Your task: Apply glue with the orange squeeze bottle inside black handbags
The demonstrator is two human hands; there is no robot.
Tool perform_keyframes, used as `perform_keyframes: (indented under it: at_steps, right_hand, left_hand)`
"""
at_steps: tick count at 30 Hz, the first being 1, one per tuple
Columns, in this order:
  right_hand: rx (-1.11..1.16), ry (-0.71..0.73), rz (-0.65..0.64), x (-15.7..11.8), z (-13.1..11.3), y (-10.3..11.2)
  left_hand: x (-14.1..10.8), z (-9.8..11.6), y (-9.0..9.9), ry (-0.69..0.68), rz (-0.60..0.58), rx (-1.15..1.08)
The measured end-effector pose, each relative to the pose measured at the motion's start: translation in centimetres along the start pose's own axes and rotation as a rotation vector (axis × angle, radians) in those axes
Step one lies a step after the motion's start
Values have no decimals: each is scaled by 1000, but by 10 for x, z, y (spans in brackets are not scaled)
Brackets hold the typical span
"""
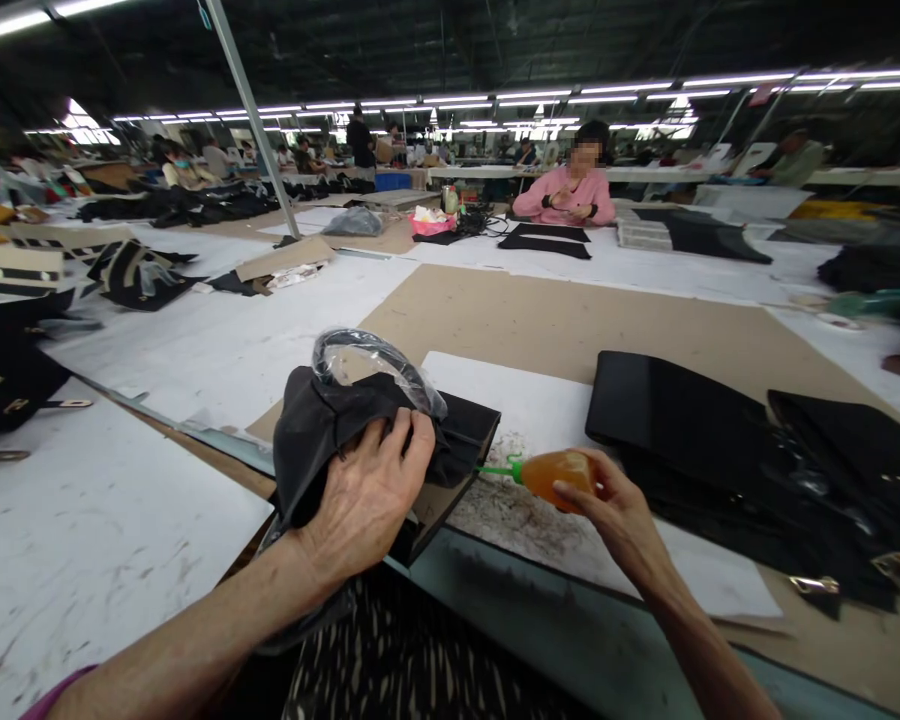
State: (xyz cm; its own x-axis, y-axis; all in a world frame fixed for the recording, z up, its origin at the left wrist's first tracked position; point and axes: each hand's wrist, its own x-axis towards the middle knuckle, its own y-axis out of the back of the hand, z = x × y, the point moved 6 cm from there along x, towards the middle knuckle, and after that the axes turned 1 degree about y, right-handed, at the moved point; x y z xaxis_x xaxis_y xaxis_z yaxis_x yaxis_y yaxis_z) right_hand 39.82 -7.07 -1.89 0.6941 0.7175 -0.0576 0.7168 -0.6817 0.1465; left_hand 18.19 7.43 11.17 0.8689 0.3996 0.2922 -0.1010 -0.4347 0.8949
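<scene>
My left hand (379, 490) presses with bent fingers on a black bag (307, 430) at the table's front edge. A handle wrapped in clear plastic (375, 350) arches above the bag. The fingertips disappear into the dark folds. My right hand (607, 500) is closed around a squeeze bottle (555, 475) of amber liquid, lying tilted toward the left. Its thin green nozzle tip meets or nearly meets the bag's right edge; I cannot tell whether it touches. A green cap hook sticks up beside the nozzle.
Black bag pieces with gold metal fittings (814, 585) lie to the right. White paper (480, 380), stained near the bag, covers brown board (570, 310). More black pieces (15, 370) lie at left. Across the table sits a co-worker in a pink top (570, 195). A metal post (251, 110) stands behind.
</scene>
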Motion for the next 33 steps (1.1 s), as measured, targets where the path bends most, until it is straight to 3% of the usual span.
perform_keyframes:
  at_steps: [15, 23, 33]
  right_hand:
    - [84, -85, -83, -12, 9, -8]
    - [113, -145, -164, -31, 2, -19]
    - [137, -162, -139, -39, -3, -26]
  left_hand:
    - [-7, 5, 1, -20, 144, 22]
    - [-4, 7, 3, -31, 127, 15]
    - [-5, 9, 2, -29, 98, 9]
